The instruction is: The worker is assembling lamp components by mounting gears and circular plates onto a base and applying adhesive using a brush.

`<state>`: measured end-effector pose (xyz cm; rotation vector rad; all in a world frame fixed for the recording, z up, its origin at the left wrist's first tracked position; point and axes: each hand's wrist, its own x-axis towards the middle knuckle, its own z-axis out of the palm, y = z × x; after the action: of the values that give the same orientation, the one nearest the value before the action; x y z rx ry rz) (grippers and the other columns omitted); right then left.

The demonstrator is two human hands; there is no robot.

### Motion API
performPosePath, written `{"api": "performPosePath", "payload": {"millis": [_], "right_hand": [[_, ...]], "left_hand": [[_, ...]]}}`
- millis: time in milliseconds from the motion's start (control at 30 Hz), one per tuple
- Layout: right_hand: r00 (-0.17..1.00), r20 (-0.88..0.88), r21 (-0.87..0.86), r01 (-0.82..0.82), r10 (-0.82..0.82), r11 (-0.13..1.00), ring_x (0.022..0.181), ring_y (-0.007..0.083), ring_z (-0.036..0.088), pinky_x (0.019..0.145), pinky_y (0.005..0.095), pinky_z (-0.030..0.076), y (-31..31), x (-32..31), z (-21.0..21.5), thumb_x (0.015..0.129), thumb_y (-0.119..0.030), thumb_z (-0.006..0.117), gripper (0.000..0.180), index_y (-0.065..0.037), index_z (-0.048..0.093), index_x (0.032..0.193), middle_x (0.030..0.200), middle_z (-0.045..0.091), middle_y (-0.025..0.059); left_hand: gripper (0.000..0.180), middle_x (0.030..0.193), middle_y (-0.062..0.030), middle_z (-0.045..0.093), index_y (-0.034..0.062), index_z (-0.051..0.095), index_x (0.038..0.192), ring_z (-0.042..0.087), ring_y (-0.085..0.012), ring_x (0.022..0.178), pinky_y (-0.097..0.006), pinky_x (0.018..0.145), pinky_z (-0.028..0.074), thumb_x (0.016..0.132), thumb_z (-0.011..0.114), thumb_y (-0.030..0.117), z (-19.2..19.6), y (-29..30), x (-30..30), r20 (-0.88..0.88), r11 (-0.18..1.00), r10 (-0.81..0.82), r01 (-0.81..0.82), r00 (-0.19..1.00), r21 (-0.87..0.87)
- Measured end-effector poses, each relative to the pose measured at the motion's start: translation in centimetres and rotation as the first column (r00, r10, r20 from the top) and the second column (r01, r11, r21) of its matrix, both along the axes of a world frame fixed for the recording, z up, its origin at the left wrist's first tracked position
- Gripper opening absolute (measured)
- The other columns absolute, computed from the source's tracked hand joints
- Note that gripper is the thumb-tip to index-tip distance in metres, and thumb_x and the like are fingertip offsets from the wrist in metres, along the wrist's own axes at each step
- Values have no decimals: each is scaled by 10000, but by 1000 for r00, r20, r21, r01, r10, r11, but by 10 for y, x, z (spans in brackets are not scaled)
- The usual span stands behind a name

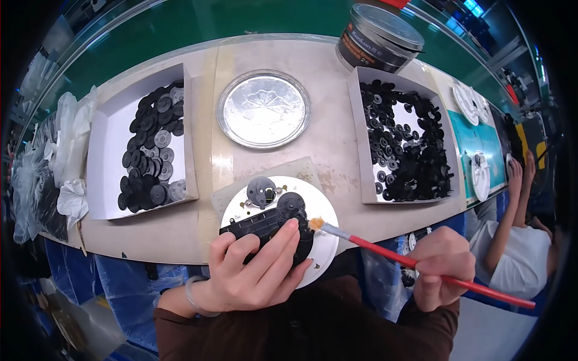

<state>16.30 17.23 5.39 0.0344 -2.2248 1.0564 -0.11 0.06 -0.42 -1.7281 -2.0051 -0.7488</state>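
At lower centre of the frame, a white disc [325,245] is half hidden under the left hand [256,268], whose fingers are clamped over a black plastic housing [256,225]. A red-handled brush [421,265] is gripped in the closed right hand [442,265], its bristles just beside a black gear [291,204]. Trays of black gears [406,144] are seen above.

White round disc [325,246] lying flat at lower centre of the frame, black plastic gear housing [265,228] across it with a black gear on top, red-handled brush [421,265] slanting toward lower right, orange bristles beside the housing
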Motion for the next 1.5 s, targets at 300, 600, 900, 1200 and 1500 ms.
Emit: {"api": "performPosePath", "payload": {"millis": [300,600,900,1200,1500], "right_hand": [[997,56,-196,58,-48,979,532,204,555,494,275,431,3,-11,3,766,-81,597,82,-13,557,743,625,584,94],[995,92,-98,35,-26,995,472,99,449,488,212,353,7,-19,-2,863,-222,510,212,-34,466,776,555,503,45],[999,-6,-113,50,-51,992,462,88,410,462,202,327,8,-24,-12,866,-221,502,209,-31,459,791,569,510,64],[998,36,-235,57,-50,970,529,181,544,517,272,415,6,-15,-5,791,-75,561,80,-6,523,781,626,572,96],[986,53,-525,161,-156,836,506,98,503,463,180,398,11,-24,-15,849,-57,478,96,17,426,815,609,565,120]], "left_hand": [[238,942,32,641,83,660,768,367,-135,689,-285,685,255,629,654,275,-2,-2,1,-6,999,38,-38,999,25],[283,950,46,639,91,653,792,364,-136,724,-291,709,234,589,683,287,0,-3,1,-32,999,42,-42,999,5],[336,962,49,636,91,648,832,360,-147,765,-297,715,232,568,705,289,1,-4,2,-37,999,37,-38,999,-24],[334,961,48,636,89,648,831,360,-146,765,-297,718,232,568,705,287,1,-5,1,-35,999,38,-39,999,-24],[255,931,56,640,95,658,761,355,-119,677,-297,706,217,605,666,297,-1,-1,3,-21,998,61,-60,998,10]]}}
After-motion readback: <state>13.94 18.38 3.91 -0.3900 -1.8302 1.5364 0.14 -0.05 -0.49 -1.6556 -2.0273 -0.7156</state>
